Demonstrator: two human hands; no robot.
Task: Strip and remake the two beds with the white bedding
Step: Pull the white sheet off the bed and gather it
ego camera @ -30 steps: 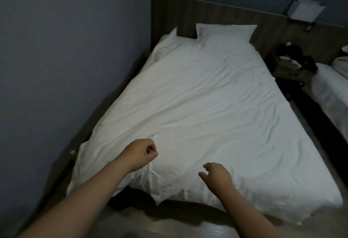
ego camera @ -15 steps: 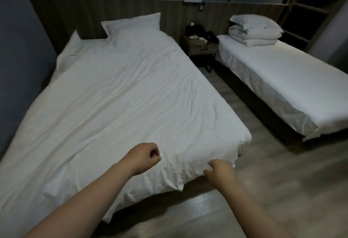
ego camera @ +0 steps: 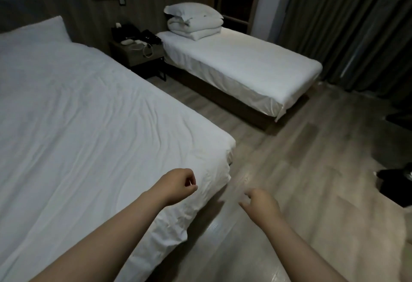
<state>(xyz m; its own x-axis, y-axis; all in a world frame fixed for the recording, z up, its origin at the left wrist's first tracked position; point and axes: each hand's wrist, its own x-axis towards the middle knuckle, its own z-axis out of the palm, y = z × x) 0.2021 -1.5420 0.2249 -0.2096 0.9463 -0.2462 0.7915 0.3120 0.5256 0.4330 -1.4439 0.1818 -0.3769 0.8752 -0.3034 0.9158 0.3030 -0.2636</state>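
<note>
Two beds. The near bed [ego camera: 100,125] lies under a soft, creased white duvet; the far bed [ego camera: 240,63] has a smooth flat sheet and one folded quilt bundle [ego camera: 194,22]. My left hand [ego camera: 178,185] is clenched and empty above the near bed's rounded foot corner. My right hand [ego camera: 260,203] hangs loose over the plank floor [ego camera: 312,170] beside that corner.

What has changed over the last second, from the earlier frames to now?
The head turned right, bringing the second bed and its folded bedding into view. The right hand left the near duvet and now hangs over the floor; the left hand, fingers curled, is over the duvet's right foot corner. Nothing was taken hold of. The duvet stays spread flat.
</note>
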